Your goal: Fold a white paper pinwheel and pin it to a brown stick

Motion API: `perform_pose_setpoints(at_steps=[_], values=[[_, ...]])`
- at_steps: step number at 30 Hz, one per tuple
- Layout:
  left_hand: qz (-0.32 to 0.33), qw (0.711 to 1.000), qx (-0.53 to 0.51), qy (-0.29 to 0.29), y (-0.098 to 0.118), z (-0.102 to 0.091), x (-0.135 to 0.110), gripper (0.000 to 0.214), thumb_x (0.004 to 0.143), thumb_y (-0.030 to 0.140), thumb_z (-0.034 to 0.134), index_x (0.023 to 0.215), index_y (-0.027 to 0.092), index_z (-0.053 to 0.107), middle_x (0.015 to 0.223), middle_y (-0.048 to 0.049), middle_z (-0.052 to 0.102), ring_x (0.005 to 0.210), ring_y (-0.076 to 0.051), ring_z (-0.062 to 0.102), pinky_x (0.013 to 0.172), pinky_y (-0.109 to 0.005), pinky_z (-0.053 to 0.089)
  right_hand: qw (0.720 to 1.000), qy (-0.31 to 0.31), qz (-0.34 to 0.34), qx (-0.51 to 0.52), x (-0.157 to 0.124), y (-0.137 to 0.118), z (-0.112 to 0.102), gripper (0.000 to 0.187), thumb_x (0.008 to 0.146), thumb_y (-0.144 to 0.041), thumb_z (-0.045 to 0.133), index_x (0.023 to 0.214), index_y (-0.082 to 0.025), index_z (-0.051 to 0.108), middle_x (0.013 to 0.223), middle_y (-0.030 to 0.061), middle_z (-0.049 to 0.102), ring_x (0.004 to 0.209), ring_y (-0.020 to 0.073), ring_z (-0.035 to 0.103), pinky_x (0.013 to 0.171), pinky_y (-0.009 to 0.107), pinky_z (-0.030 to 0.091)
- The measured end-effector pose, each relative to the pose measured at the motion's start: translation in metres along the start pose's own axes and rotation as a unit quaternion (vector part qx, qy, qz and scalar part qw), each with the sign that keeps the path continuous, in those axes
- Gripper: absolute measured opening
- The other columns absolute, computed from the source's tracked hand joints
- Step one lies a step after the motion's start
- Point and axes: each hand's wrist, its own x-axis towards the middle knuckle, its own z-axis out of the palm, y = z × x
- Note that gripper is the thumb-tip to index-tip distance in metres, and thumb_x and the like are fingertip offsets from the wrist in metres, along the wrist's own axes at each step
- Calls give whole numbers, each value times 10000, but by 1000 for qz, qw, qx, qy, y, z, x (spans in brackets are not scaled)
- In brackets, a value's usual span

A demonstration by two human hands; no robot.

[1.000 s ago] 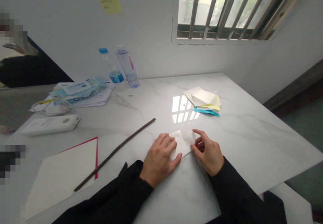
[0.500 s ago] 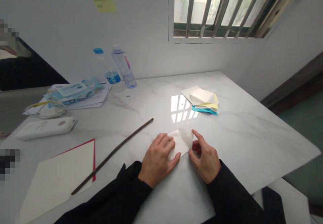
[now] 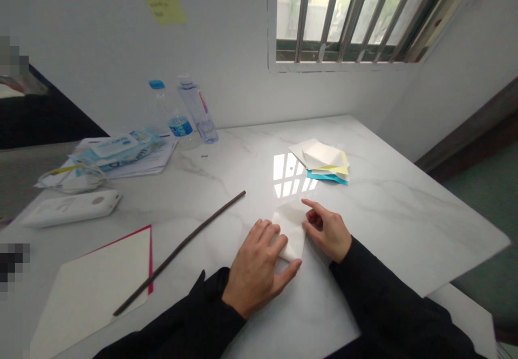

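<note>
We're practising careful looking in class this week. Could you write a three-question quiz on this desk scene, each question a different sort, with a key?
1. True or false: the brown stick lies partly across the large cream sheet.

2. Choose one: what colour is the cap of the bottle farther left?
A) green
B) blue
C) red

3. Short answer: which of the person's hands has its fingers spread over the white paper?

Key: 1. True. 2. B. 3. The left hand.
</note>
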Motion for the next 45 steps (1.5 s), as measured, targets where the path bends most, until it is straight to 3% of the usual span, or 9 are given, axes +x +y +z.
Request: perform_pose_setpoints(at_steps=[2, 5, 11, 18, 26, 33, 40, 45], values=[[8, 1000, -16, -9, -2, -2, 0, 300, 909, 455, 687, 1076, 207, 664, 1214, -105, 653, 1335, -359, 534, 1215, -611, 374, 998, -31, -43, -24, 7, 4, -3, 380, 833, -180, 606, 1199, -170, 707, 859, 33, 689, 793, 193, 627, 779, 329, 507], [24, 999, -41, -26, -9, -4, 2, 283, 913, 440, 680, 1073, 208, 658, 1217, -105, 648, 1391, -354, 505, 1245, -603, 333, 993, -70, -91, -42, 14, 6, -8, 214, 840, -145, 609, 1006, -183, 738, 814, 31, 656, 793, 199, 593, 753, 322, 469], [51, 994, -72, -64, -22, -7, 10, 211, 905, 367, 679, 1033, 203, 645, 1170, -104, 633, 1396, -326, 519, 1259, -545, 335, 986, -106, -122, -42, 23, 7, -13, 113, 833, -112, 646, 890, -192, 702, 755, 4, 612, 769, 187, 559, 725, 306, 425], [51, 992, -94, -70, -24, -8, 13, 179, 895, 333, 685, 1016, 211, 636, 1187, -110, 591, 1418, -328, 473, 1216, -516, 405, 985, -110, -135, -21, 26, 13, -14, 153, 873, -143, 655, 993, -197, 733, 801, 19, 663, 784, 194, 581, 740, 321, 453], [50, 994, -87, -49, -23, -7, 15, 201, 878, 316, 707, 1046, 229, 639, 1163, -76, 606, 1298, -305, 543, 1175, -523, 443, 980, -66, -185, -26, 17, 23, -12, 224, 921, -162, 617, 1105, -211, 736, 857, 43, 701, 831, 206, 651, 768, 330, 527], [50, 995, -72, -53, -23, -5, 14, 218, 896, 344, 696, 1072, 230, 636, 1192, -85, 613, 1350, -317, 515, 1169, -523, 447, 973, -37, -227, -34, 13, 29, -12, 257, 942, -147, 598, 1146, -229, 732, 958, 64, 729, 878, 204, 692, 797, 323, 576], [60, 994, -78, -57, -24, -5, 14, 209, 896, 338, 697, 1067, 235, 634, 1179, -84, 610, 1371, -323, 500, 1181, -539, 435, 967, -26, -242, -72, 13, 23, -6, 401, 966, -110, 545, 1322, -250, 664, 939, 57, 677, 876, 205, 636, 804, 342, 572], [59, 993, -86, -57, -25, -5, 16, 164, 908, 331, 688, 1024, 238, 619, 1163, -83, 599, 1434, -322, 453, 1208, -544, 406, 957, -23, -278, -84, 12, 26, -3, 410, 972, -80, 514, 1297, -267, 681, 912, 50, 622, 819, 183, 589, 764, 324, 565]])
